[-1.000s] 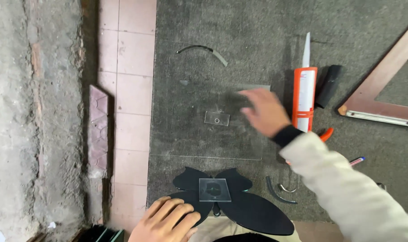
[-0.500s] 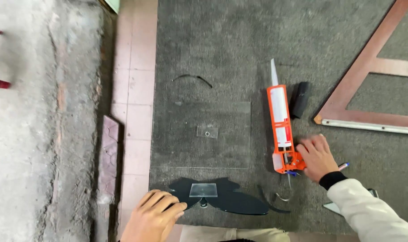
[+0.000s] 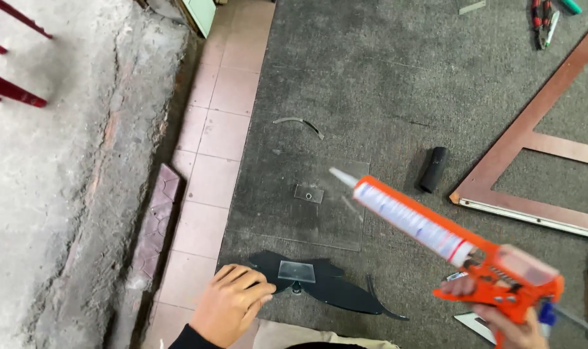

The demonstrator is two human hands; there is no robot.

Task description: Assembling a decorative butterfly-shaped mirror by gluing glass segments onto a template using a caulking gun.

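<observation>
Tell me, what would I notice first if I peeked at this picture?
The bright orange caulking gun would catch your eye first: the right hand holds it up at the lower right, its white nozzle pointing left over a clear glass sheet on the grey mat. At the bottom, the left hand rests on a black leaf-shaped piece. A brown frame lies at the right.

A right hand (image 3: 510,320) grips an orange caulking gun (image 3: 462,249), lifted above a grey mat (image 3: 397,77), nozzle aimed at a clear glass sheet (image 3: 307,207). The left hand (image 3: 229,304) presses a black leaf-shaped piece (image 3: 333,287) near the mat's lower-left corner.
</observation>
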